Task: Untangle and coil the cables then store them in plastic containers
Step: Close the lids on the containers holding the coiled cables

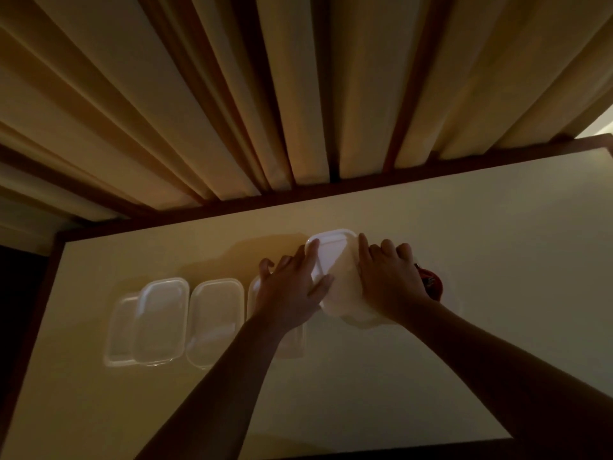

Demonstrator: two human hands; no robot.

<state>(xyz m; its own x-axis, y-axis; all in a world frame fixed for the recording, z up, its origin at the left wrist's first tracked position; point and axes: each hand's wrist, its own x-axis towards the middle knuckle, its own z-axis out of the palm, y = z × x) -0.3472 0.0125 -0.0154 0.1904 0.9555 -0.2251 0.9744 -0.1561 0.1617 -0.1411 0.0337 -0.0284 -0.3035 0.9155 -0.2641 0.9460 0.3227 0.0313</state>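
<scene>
Both forearms reach up from the bottom of the frame across a cream table (pixel 497 260). At centre, the hands bracket a white plastic box (pixel 340 293), apparently seating its lid (pixel 333 239). The left hand (pixel 292 290) lies flat with fingers spread and presses the lid's left edge. The right hand (pixel 388 277) has its forefinger straight along the right edge and its other fingers bent over the rim, gripping it. Left of centre, closed boxes (pixel 162 320) sit side by side, seemingly already packed. No cable shows plainly; a red object (pixel 433 283) peeks out beyond the right hand, too dim to identify. Pleated curtains (pixel 298 94) fill the upper frame.
</scene>
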